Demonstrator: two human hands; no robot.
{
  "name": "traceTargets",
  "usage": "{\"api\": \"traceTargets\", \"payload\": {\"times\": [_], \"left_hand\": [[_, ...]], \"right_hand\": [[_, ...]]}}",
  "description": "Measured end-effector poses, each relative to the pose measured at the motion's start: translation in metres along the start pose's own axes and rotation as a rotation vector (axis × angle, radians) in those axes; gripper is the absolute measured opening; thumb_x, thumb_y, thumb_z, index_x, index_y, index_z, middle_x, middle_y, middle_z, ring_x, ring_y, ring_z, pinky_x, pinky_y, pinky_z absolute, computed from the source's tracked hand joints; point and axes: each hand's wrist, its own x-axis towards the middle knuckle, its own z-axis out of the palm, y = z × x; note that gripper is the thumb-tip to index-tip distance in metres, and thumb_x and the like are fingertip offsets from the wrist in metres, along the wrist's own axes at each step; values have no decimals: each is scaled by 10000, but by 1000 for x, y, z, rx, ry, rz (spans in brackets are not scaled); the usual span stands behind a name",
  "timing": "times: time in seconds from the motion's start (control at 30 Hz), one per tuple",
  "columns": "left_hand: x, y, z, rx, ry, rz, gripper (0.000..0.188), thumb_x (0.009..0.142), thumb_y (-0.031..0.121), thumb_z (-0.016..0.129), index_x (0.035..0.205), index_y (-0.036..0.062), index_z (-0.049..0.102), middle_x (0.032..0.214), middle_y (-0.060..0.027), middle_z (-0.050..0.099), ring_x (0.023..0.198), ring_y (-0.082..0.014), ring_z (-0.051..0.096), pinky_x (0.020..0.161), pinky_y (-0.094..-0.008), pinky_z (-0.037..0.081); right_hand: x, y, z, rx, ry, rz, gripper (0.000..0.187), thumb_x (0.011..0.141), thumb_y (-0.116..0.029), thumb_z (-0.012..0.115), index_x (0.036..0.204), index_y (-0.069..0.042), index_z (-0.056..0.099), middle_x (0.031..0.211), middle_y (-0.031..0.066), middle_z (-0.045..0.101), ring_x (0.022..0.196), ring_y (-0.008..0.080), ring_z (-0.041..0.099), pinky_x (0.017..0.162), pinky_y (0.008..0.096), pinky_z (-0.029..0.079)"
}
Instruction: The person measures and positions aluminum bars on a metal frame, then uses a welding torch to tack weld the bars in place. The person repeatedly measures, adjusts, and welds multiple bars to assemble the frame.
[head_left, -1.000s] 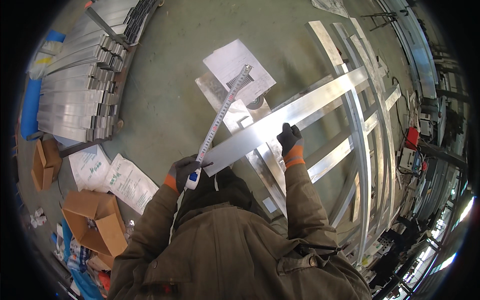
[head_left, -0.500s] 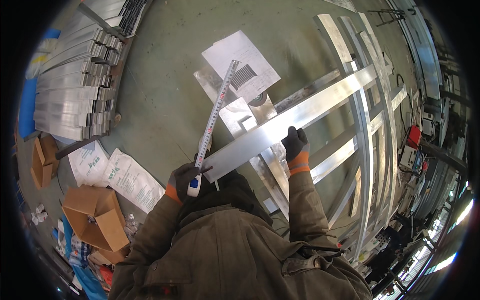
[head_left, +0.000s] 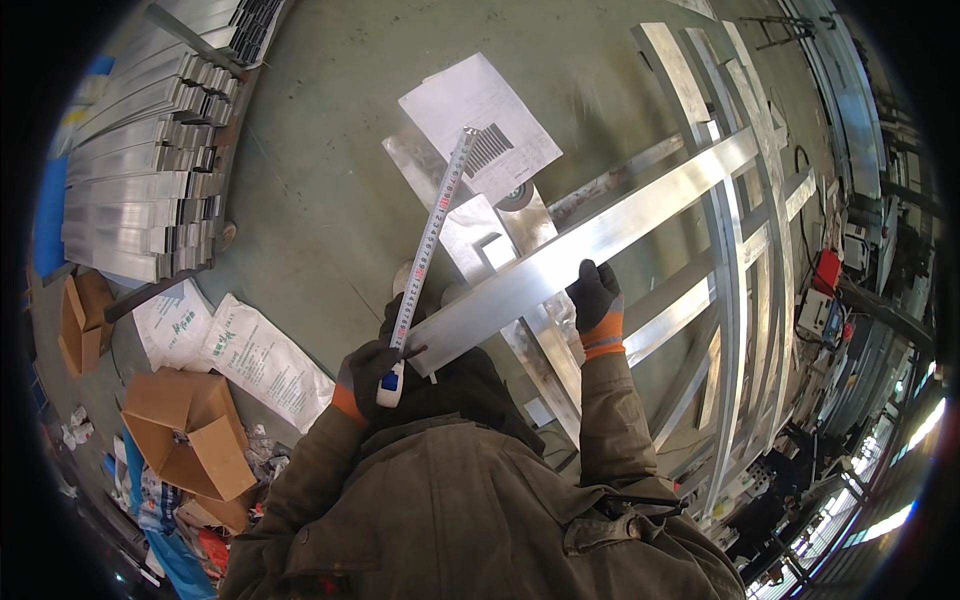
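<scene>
A long flat aluminium bar (head_left: 560, 255) slants from in front of my body to the far right, its near-left end close to my left hand (head_left: 368, 375). That gloved hand is closed round a white and blue tape measure (head_left: 391, 384). The tape's extended blade (head_left: 432, 235) reaches away past the bar's end, its tip over a paper sheet (head_left: 485, 115). A dark reddish spot or tip shows on the bar's end by my left fingers; I cannot make out which. My right hand (head_left: 598, 303), gloved in dark grey with an orange cuff, grips the bar's near edge.
At right stands a rack of crossed metal bars (head_left: 728, 260), with the bar's far end resting across it. Stacked metal profiles (head_left: 140, 190) fill the far left. White sacks (head_left: 265, 360) and an open cardboard box (head_left: 190, 430) lie at near left.
My left hand and the tape measure have shifted slightly nearer my body. The tape's tip sits a little lower over the paper. My right hand keeps its grip on the bar.
</scene>
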Motion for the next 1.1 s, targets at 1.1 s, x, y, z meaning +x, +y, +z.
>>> {"api": "traceTargets", "payload": {"times": [1.1], "left_hand": [[1,-21,-9,376,-25,405,220,936,86,691,1144,42,751,1104,-143,730,947,-295,738,817,-374,603]], "right_hand": [[0,-3,9,103,37,14,371,1057,-325,725,800,-103,577,662,-42,521,595,73,469,556,282,399]]}}
